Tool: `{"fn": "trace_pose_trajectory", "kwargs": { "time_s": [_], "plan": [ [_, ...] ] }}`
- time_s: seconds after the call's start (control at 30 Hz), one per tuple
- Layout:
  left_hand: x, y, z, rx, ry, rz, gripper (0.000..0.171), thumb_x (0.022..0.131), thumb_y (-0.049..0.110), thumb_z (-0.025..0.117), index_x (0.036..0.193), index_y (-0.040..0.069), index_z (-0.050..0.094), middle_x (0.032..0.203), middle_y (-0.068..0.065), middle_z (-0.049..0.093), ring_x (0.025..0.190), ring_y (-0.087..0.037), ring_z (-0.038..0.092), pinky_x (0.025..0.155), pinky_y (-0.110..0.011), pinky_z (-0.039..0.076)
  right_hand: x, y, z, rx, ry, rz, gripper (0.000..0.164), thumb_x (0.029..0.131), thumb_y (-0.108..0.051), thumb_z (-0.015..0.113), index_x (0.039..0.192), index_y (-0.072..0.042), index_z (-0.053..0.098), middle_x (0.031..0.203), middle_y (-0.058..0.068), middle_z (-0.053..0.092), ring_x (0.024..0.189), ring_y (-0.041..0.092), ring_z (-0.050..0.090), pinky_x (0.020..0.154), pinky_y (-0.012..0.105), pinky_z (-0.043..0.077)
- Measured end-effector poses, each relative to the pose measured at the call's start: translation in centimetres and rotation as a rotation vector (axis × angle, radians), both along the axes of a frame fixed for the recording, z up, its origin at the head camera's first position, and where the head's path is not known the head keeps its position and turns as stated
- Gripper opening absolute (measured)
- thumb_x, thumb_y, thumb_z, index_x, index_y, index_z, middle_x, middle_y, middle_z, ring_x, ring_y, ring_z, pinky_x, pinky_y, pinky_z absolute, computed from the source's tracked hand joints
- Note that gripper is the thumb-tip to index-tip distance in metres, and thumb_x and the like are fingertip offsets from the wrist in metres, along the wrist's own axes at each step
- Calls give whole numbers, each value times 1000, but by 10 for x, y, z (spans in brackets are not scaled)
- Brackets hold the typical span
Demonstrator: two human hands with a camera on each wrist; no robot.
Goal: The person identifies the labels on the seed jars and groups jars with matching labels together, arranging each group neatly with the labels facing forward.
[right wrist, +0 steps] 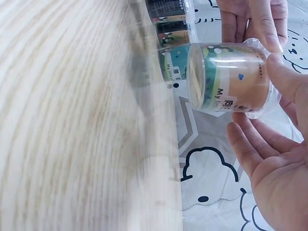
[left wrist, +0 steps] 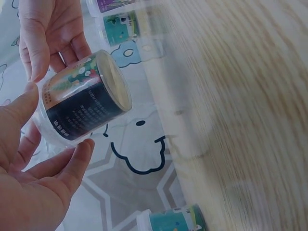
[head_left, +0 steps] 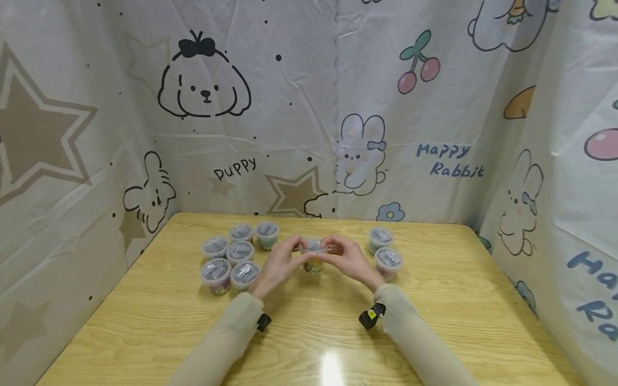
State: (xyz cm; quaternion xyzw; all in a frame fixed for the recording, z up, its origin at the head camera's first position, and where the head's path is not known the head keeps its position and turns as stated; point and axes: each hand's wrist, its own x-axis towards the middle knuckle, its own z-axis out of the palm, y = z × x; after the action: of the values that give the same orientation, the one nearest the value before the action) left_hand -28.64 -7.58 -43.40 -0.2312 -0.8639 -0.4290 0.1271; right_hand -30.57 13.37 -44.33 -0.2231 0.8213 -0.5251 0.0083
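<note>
Midway between both hands is a clear plastic cup [head_left: 314, 264] with a lid and an orange, green and black printed label. The left hand [head_left: 280, 264] grips its lid rim from the left, thumb in front and fingers behind. On the other side the right hand [head_left: 351, 261] holds the same rim in a like way. In the left wrist view the base of the cup [left wrist: 86, 98] faces the tabletop, with a gap between them. The right wrist view shows the orange label side of the cup [right wrist: 233, 79].
Several similar lidded cups [head_left: 215, 273] stand grouped at left, close to the left forearm. At right are two more, a nearer cup [head_left: 388, 262] and one behind it [head_left: 380, 239]. A patterned cloth [head_left: 289, 107] encloses the back and sides of the wooden table [head_left: 309, 332].
</note>
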Motion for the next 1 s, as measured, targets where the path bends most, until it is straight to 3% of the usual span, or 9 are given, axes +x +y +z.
{"fn": "trace_pose_trajectory", "kwargs": {
  "time_s": [0.13, 0.23, 0.33, 0.53, 0.67, 0.83, 1.0],
  "plan": [
    [-1, 1, -1, 45, 2, -19, 18, 87, 23, 75, 94, 11, 63, 93, -5, 69, 93, -24, 66, 89, -46, 54, 0, 5, 1, -12, -11, -7, 21, 90, -18, 72, 106, -8, 62, 129, 13, 61, 119, 32, 61, 100, 42, 52],
    [-2, 1, -2, 82, -17, -46, 18, 88, 21, 74, 98, 9, 65, 101, -7, 70, 108, -25, 66, 101, -45, 51, 1, 9, 2, -28, -25, 2, 20, 90, -19, 73, 104, -10, 62, 129, 11, 61, 119, 30, 61, 101, 41, 51],
    [-3, 2, -2, 110, -51, -71, 19, 89, 20, 73, 101, 8, 65, 106, -8, 69, 113, -25, 64, 104, -41, 49, 1, 11, 3, -40, -23, 19, 20, 90, -18, 73, 103, -9, 61, 127, 12, 61, 119, 30, 61, 102, 40, 51],
    [-6, 6, 0, 181, -182, -91, 21, 90, 22, 71, 104, 10, 61, 106, -7, 69, 106, -21, 66, 93, -41, 54, 5, 14, 11, -63, -24, 10, 22, 91, -17, 72, 104, -5, 61, 126, 16, 61, 120, 32, 60, 104, 43, 49],
    [-8, 9, 1, 197, -200, -90, 20, 90, 21, 71, 103, 10, 60, 106, -8, 69, 103, -19, 66, 89, -36, 54, 5, 15, 12, -80, -38, -10, 23, 91, -16, 71, 107, -3, 61, 124, 17, 61, 120, 33, 60, 104, 44, 48],
    [-9, 8, 5, 213, -237, -95, 19, 92, 22, 70, 103, 10, 59, 99, -6, 69, 83, -12, 61, 67, -24, 48, 0, 19, 8, -129, -60, 6, 25, 93, -18, 69, 112, -4, 61, 123, 15, 62, 119, 30, 61, 101, 42, 51],
    [-12, 9, 7, 277, -282, -144, 19, 92, 20, 69, 103, 9, 59, 103, -8, 69, 85, -12, 64, 71, -29, 52, -1, 23, 9, -174, -117, 7, 32, 92, -23, 70, 119, -7, 63, 129, 12, 60, 121, 28, 58, 100, 43, 51]
  ]
}}
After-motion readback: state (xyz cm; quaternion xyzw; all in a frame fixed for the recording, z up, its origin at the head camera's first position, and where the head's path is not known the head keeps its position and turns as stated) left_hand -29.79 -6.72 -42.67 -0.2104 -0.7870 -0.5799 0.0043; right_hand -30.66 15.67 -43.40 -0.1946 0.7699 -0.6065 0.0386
